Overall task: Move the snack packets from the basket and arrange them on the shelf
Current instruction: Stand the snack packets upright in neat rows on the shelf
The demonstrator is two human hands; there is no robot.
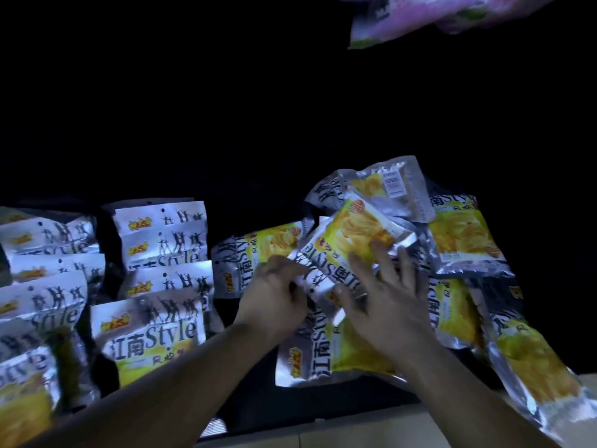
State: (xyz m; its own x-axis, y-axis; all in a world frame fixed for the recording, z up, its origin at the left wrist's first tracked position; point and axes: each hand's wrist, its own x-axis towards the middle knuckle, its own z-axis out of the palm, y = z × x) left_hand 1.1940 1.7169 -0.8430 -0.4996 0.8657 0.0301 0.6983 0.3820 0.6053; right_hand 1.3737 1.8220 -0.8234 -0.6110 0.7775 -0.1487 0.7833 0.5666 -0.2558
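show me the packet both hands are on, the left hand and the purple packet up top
held packet [352, 236]: head view, its yellow front panel
left hand [274, 294]: head view, back of the hand
purple packet [416, 19]: head view, middle of its blurred face

Both bare forearms enter from the bottom edge and angle up toward centre-right, hands near each other. Left hand [274, 292] is knuckles up, fingers curled, pinching the silver end of 1 packet [352, 234]. Right hand [387, 302] is palm down, fingers [378, 253] spread and fairly straight, lying on top of the same packet, thumb out to the left against its edge.
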